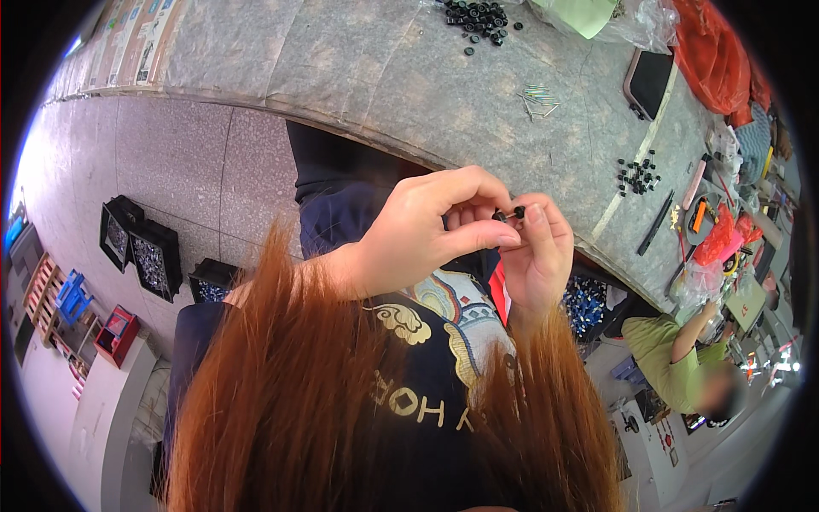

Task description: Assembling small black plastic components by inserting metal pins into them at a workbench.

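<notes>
My left hand [418, 226] is closed, its thumb and fingers pinching a small black part [500, 217]. My right hand [546, 252] faces it, also closed, with a second small black round piece [519, 212] at its fingertips. A short, thin link seems to run between the two pieces, too small to make out well. Both hands are close together in front of my chest, just off the table's near edge. On the table beyond them lie a loose bunch of thin metal pins [539, 101] and a pile of black round caps [478, 19].
A grey-covered table [358, 68] stretches ahead. To the right are small black parts with pins [639, 174], a phone [648, 84], a black pen-like tool [655, 224] and a red plastic bag [717, 60]. Black bins [153, 260] stand on the floor at left. A person in green [661, 354] sits at right.
</notes>
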{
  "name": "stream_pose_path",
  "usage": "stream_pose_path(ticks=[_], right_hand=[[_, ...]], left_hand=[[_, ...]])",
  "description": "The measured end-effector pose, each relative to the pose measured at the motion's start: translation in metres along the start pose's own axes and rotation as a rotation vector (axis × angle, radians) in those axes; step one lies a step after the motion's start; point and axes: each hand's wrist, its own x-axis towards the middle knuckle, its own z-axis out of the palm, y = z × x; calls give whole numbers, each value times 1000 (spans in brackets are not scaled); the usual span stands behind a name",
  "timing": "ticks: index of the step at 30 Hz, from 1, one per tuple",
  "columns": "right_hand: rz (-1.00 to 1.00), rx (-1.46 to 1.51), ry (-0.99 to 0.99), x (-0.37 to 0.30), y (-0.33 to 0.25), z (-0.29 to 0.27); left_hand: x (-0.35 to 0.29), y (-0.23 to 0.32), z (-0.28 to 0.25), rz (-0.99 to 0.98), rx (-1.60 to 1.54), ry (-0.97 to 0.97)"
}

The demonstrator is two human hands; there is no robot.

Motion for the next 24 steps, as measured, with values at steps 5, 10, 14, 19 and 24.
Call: stream_pose_path(ticks=[5, 10, 14, 19, 24], right_hand=[[78, -113, 76, 13, 10, -3], [34, -308, 129, 10, 27, -21], [47, -353, 87, 4, 33, -22], [37, -375, 76, 13, 30, -16], [93, -389, 48, 26, 25, -19]], left_hand=[[0, -8, -1, -208, -324, -73], [3, -23, -5, -462, -440, -19], [6, -35, -3, -508, -374, 10], [19, -41, -2, -457, -392, -16], [30, -45, -3, -537, -381, -80]])
